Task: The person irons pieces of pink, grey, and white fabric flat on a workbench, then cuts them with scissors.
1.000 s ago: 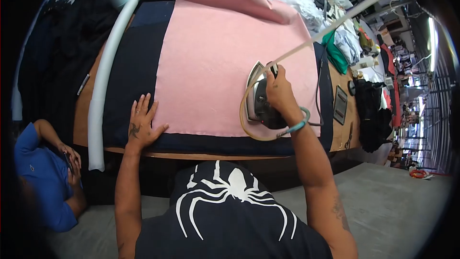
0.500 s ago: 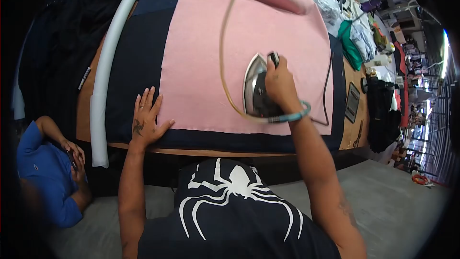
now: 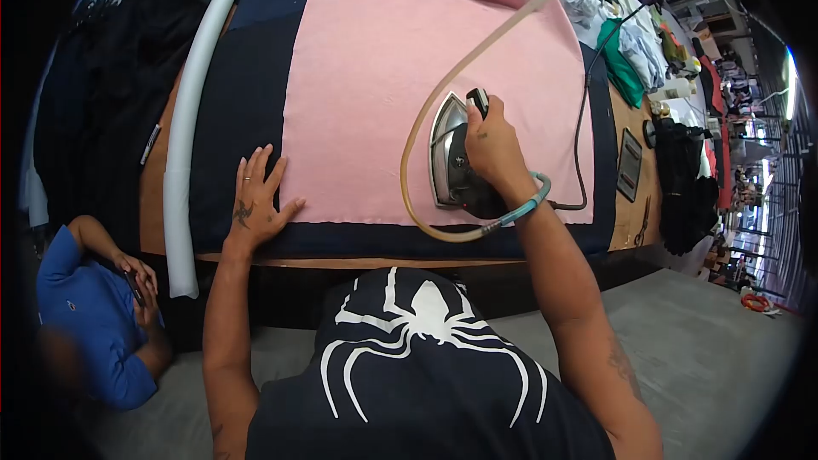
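Pink cloth (image 3: 358, 94) lies over dark navy cloth (image 3: 234, 119) on the table. My right hand (image 3: 497, 149) is wrapped round the handle of a steam iron (image 3: 452, 153), whose metal plate rests on the pink cloth, tip pointing away from me. A pale hose (image 3: 426, 111) loops from the iron past my wrist. Spread flat, my left hand (image 3: 258, 204) presses on the navy cloth, its thumb reaching the lower left corner of the pink cloth.
A white roll (image 3: 187, 136) runs along the left side, beside a marker (image 3: 150, 145). At right are a dark tray (image 3: 629, 166), scissors (image 3: 644, 221) and green cloth (image 3: 618, 64). A person in blue (image 3: 98, 315) sits at lower left, holding a phone.
The iron in my right hand has shifted slightly left relative to the cloth. The hose has swung right at the top and now loops lower beside the iron. My left hand stays near the cloth's corner.
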Motion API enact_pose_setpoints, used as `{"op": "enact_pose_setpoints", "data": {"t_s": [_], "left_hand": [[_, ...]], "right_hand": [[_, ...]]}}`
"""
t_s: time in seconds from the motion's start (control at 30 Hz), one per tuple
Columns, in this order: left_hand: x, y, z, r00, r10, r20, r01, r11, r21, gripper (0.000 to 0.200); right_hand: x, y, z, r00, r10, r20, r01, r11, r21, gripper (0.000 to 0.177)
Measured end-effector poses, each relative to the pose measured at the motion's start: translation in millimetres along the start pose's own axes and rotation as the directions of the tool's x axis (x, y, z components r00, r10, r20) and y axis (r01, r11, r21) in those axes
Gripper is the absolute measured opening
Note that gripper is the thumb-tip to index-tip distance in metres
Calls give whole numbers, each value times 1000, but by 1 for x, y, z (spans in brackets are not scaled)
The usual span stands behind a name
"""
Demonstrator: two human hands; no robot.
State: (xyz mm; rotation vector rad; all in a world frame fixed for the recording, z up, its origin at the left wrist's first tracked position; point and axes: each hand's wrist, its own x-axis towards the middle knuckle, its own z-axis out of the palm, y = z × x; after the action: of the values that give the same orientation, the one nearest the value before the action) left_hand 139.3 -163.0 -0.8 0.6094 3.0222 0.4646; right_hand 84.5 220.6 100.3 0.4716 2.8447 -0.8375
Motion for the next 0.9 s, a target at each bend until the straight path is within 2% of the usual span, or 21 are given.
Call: {"op": "enact_pose_setpoints", "data": {"t_s": [0.17, 0.23, 0.27, 0.37, 0.43, 0.57, 0.77, 0.83, 0.9], "left_hand": [[-1, -5, 0, 1000, 7, 13, -7, 999, -49, 75], [-2, -4, 1, 1000, 18, -1, -18, 999, -48, 74], [-2, -5, 1, 999, 26, -26, -27, 999, -43, 72], [-3, -5, 0, 998, 43, -49, -45, 998, -47, 70], [0, -7, -2, 997, 46, -64, -49, 997, -53, 69], [-3, -6, 2, 996, 45, -79, -51, 996, -72, 66], [-2, -5, -2, 997, 47, -63, -53, 993, -104, 63], [0, -6, -1, 997, 41, -71, -49, 992, -112, 63], [-6, -7, -2, 997, 60, -52, -65, 991, -118, 62]], "right_hand": [[-18, 9, 2, 999, 6, 32, -6, 1000, 26, 46], [-7, 3, 4, 1000, 13, -19, -13, 999, -36, 46], [5, 9, 10, 996, -63, -64, 58, 996, -72, 47], [31, -11, -6, 992, 78, 98, -86, 993, 84, 49], [32, -2, 5, 999, -20, -32, 20, 1000, 2, 46], [-17, -32, -11, 1000, -19, -3, 19, 1000, -14, 45], [-50, -39, 19, 999, 18, 51, -19, 1000, 17, 42], [-41, -38, 27, 998, 55, 44, -56, 998, 12, 40], [-21, -41, 28, 1000, 24, 16, -24, 999, 22, 41]]}}
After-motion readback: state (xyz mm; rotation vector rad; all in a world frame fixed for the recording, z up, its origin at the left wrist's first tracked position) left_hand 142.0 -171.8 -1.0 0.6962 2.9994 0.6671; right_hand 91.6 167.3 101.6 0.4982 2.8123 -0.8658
